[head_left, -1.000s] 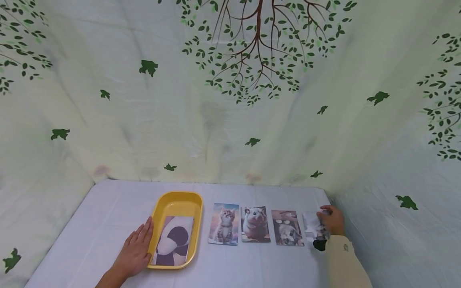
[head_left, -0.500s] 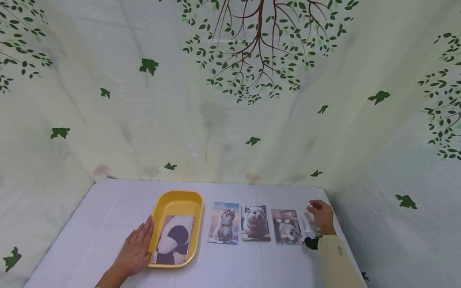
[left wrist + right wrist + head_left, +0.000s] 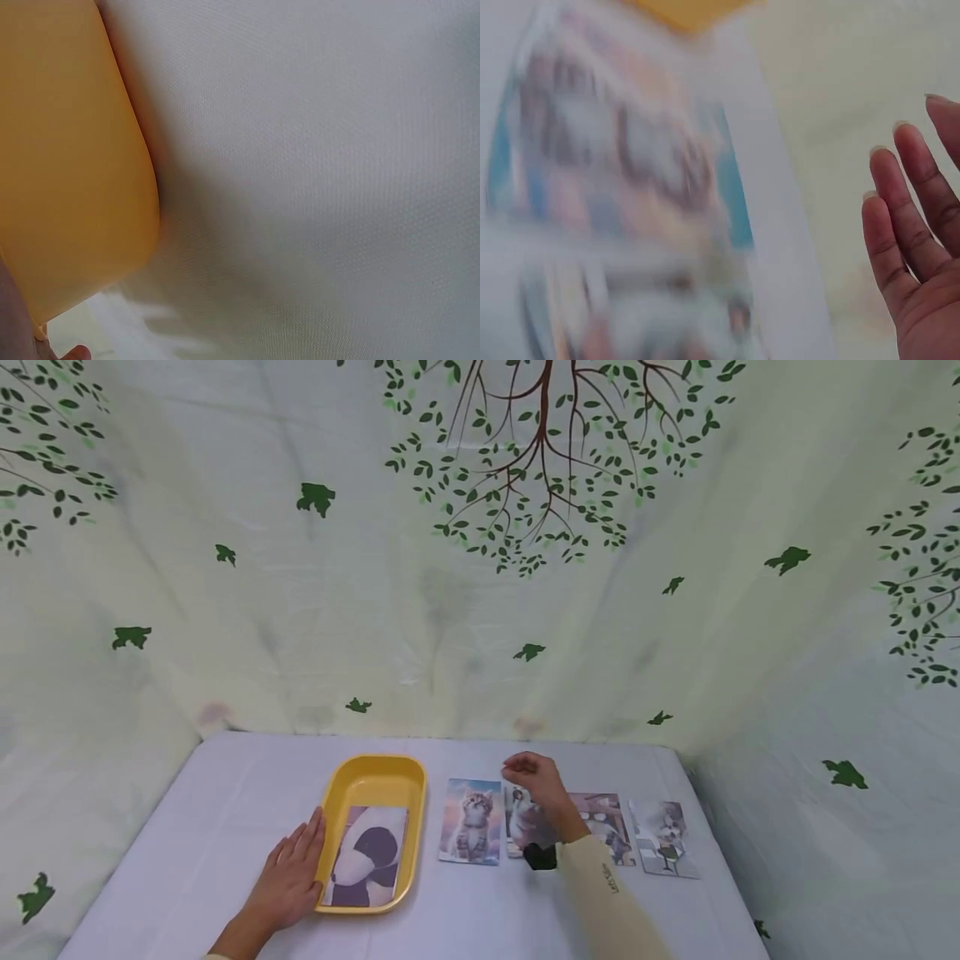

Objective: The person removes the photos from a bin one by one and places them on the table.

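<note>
My left hand lies with straight fingers along the left side of a yellow tray. Inside the tray is a picture card with black-and-white shapes. To the tray's right, a row of cards lies on the table: a kitten card, a hamster card, a card with a furry animal and a greyish card. Above the hamster card hovers my right hand, partly covering it. In the right wrist view, its relaxed fingers hold nothing; the cards below are blurred.
A white cloth covers the table. Pale curtains printed with leaves and branches stand behind it and at both sides. A black object sits at my right wrist, by the cream sleeve.
My right hand has left the greyish card at the far right, uncovering it, and moved left over the row to the hamster card. My left hand stays at the tray.
</note>
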A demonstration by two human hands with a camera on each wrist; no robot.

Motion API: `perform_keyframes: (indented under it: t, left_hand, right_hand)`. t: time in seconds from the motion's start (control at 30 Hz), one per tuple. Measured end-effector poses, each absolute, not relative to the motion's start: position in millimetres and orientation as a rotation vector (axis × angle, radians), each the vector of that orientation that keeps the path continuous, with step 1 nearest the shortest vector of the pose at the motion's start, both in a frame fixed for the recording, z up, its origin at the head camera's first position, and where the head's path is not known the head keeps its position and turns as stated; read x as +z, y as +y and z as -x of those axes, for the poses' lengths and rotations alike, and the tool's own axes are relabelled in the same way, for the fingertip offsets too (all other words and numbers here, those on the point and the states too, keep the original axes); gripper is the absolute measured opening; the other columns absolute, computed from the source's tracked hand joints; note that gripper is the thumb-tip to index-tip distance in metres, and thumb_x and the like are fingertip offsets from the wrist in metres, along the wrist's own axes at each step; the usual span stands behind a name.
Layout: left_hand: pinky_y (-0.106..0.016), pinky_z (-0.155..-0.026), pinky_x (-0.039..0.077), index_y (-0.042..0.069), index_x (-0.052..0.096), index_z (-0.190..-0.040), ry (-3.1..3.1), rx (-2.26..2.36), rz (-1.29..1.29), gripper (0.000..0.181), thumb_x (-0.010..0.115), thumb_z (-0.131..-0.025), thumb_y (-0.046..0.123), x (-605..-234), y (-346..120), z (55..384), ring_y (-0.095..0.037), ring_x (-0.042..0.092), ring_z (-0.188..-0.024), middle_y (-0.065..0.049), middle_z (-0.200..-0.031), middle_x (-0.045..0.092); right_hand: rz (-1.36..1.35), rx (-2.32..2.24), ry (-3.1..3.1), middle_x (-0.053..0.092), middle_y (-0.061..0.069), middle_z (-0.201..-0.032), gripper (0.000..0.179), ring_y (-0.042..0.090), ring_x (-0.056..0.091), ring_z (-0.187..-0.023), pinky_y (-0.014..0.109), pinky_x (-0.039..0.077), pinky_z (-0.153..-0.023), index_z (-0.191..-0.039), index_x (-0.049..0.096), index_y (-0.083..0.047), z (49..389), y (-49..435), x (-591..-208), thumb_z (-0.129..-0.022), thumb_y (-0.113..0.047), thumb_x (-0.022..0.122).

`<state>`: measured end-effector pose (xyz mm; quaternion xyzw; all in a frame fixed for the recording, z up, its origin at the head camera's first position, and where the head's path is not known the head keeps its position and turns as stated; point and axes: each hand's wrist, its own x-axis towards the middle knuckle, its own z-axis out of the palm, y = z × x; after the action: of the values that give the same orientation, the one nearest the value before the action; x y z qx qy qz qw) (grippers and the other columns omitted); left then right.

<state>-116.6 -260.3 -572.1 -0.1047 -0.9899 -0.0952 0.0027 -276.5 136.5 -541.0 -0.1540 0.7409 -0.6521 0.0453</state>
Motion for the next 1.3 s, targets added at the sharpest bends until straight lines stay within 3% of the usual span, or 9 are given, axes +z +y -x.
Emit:
perform_keyframes:
  t: [0.2,0.47,0.6,0.73,1.0,1.3]
  left_hand:
    - [-0.064,-0.106,0.023,-0.01,0.02,-0.147,-3.119,-0.302,0.306,0.079,0.058,-0.082,0.014,-570.5,-259.2,116.9,-0.044,0.026,-0.137,-0.017,-0.159,0.012]
    - [-0.063,-0.106,0.025,-0.009,0.017,-0.149,-3.106,-0.288,0.323,0.082,0.058,-0.082,0.017,-573.7,-259.4,120.2,-0.045,0.029,-0.136,-0.015,-0.161,0.006]
    - [-0.063,-0.106,0.025,-0.009,0.017,-0.148,-3.112,-0.272,0.319,0.083,0.058,-0.081,0.017,-576.0,-261.5,118.2,-0.044,0.029,-0.136,-0.015,-0.161,0.006]
    - [-0.063,-0.105,0.026,-0.009,0.017,-0.149,-3.106,-0.261,0.331,0.084,0.058,-0.081,0.017,-575.8,-262.0,118.5,-0.044,0.03,-0.135,-0.016,-0.16,0.009]
    - [-0.063,-0.105,0.026,-0.009,0.018,-0.148,-3.107,-0.284,0.319,0.084,0.059,-0.08,0.016,-574.5,-262.2,118.2,-0.045,0.031,-0.134,-0.017,-0.159,0.012]
    - [-0.064,-0.106,0.025,-0.009,0.019,-0.148,-3.112,-0.292,0.311,0.082,0.058,-0.081,0.017,-575.7,-260.4,118.4,-0.045,0.029,-0.135,-0.017,-0.159,0.011]
  right_hand:
    - [0.735,-1.844,2.248,0.071,0.012,-0.096,0.018,0.018,0.068,-0.087,0.03,0.055,-0.079,-0.103,0.066,0.004,264.0,44.1,-537.1,-0.088,-0.005,0.067]
    - [0.57,-1.493,2.405,0.069,0.0,-0.105,0.023,0.017,0.062,-0.104,0.032,0.047,-0.095,-0.11,0.068,-0.008,238.6,-38.9,-538.2,-0.088,-0.014,0.069]
    - [0.512,-1.476,2.401,0.067,0.001,-0.109,0.028,0.025,0.058,-0.113,0.036,0.045,-0.1,-0.114,0.066,-0.007,231.9,-55.6,-544.2,-0.087,-0.013,0.07]
    - [0.512,-1.464,2.442,0.067,0.003,-0.107,0.031,0.026,0.06,-0.11,0.031,0.048,-0.095,-0.115,0.064,-0.003,228.4,-64.2,-548.9,-0.085,-0.009,0.071]
    - [0.351,-1.512,2.406,0.068,0.005,-0.104,0.037,0.023,0.062,-0.102,0.028,0.053,-0.086,-0.118,0.062,-0.004,219.0,-86.0,-547.8,-0.083,-0.01,0.073]
    - [0.194,-1.406,2.536,0.066,0.001,-0.106,0.036,0.018,0.06,-0.098,0.031,0.052,-0.087,-0.117,0.063,-0.007,213.9,-92.2,-562.7,-0.083,-0.011,0.072]
